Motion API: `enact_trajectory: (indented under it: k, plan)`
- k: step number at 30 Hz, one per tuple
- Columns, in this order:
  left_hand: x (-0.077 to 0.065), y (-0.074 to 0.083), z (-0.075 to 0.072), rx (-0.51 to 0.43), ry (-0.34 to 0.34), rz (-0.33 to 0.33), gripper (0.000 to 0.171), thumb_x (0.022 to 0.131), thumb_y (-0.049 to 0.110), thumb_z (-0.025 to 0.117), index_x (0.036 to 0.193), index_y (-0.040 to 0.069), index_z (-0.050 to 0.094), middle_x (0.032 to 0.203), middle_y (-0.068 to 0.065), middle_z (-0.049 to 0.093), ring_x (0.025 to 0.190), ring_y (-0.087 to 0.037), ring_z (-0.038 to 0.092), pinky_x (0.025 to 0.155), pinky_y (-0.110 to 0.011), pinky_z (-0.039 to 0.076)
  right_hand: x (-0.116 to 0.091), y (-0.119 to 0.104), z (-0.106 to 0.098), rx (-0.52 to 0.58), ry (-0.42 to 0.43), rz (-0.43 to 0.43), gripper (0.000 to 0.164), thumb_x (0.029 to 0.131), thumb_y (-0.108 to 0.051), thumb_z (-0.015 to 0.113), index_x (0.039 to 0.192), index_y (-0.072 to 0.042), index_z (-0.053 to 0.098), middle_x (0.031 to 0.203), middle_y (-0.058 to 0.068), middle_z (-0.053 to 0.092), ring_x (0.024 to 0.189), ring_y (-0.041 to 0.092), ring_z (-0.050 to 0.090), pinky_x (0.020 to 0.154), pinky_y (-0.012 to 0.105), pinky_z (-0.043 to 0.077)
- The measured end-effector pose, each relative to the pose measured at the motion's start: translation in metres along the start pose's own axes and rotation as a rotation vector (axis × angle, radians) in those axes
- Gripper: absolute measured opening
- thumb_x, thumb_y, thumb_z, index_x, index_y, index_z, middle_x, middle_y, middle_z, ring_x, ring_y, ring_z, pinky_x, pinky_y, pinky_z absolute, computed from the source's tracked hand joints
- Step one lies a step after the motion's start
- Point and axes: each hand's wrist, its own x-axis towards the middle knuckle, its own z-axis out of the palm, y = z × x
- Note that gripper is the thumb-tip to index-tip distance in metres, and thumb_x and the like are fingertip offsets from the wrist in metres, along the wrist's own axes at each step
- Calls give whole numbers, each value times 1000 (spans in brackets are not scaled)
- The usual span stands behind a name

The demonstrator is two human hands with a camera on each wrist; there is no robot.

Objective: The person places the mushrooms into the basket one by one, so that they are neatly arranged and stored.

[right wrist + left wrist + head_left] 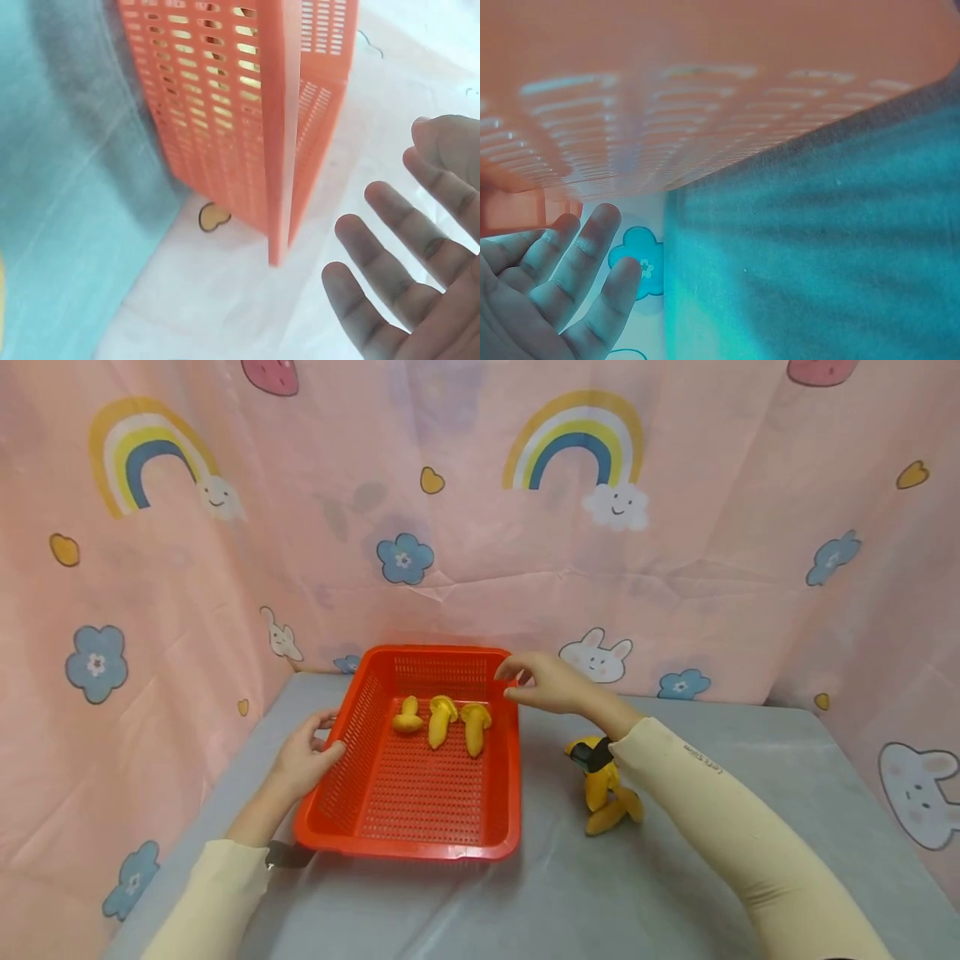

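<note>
A red perforated plastic basket [420, 852] stands on the table, with three yellow mushroom-shaped pieces [439, 722] lying in its far half. My left hand [303, 756] is at the basket's left rim, thumb over the edge. In the left wrist view its fingers [589, 262] are spread loosely beside the outer wall. My right hand [551, 681] hovers by the far right corner, holding nothing. Its fingers [360, 244] are relaxed and apart from the rim in the right wrist view. Below my right forearm lies a yellow toy [600, 789] with black parts, partly hidden by the sleeve.
A grey cloth-covered table [720, 743] extends to the right of the basket. A pink printed curtain [480, 543] closes off the back and both sides. Close behind my left wrist, a dark strap [288, 855] shows near the basket's front left corner.
</note>
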Motion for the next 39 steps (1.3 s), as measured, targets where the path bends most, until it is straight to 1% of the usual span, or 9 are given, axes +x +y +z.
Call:
enact_trajectory:
  k: [5,9,12,18,26,35,39]
  plan:
    - [0,0,-1,-2,-4,9,57,91,15,55,144,7,37,136,-19,45,84,-25,56,64,-30,56,-19,4,-8,-24,43,4,24,88,-17,66,110,-8,67,106,9,69,94,26,65,81,39,56]
    - [1,-1,-1,-14,-8,11,57,91,14,56,144,6,37,135,-19,45,84,-25,56,64,-30,57,-31,10,-11,-29,47,40,22,87,-17,67,109,-11,67,107,7,68,94,25,64,81,38,57]
    - [1,-1,-1,-12,-7,13,57,91,14,56,144,6,38,135,-20,46,84,-25,56,64,-30,56,-40,14,-12,-26,52,65,23,87,-18,68,109,-11,67,107,8,68,91,25,65,77,37,58]
    - [-1,2,-2,-4,-10,7,56,91,14,55,144,5,38,135,-20,46,84,-25,57,64,-30,56,-58,21,-16,-2,67,96,23,87,-16,68,109,-9,67,108,10,66,90,26,65,78,39,57]
    - [-2,3,-2,-5,-16,-3,57,92,15,55,144,6,37,136,-19,45,83,-25,56,65,-31,58,-75,33,-21,2,79,155,23,88,-15,67,111,-11,67,109,9,67,92,26,64,77,38,57]
    - [-3,4,-1,-10,-15,5,57,92,14,55,145,5,36,135,-20,45,83,-25,56,64,-30,58,-93,47,-22,-13,110,172,21,87,-9,68,108,-6,67,105,14,68,87,27,66,78,41,57]
    - [-2,4,-1,-7,-12,12,57,92,14,55,145,5,36,134,-20,45,83,-25,56,64,-30,58,-101,57,-20,-9,116,184,20,86,-10,68,105,-4,67,104,16,67,83,26,66,75,40,58]
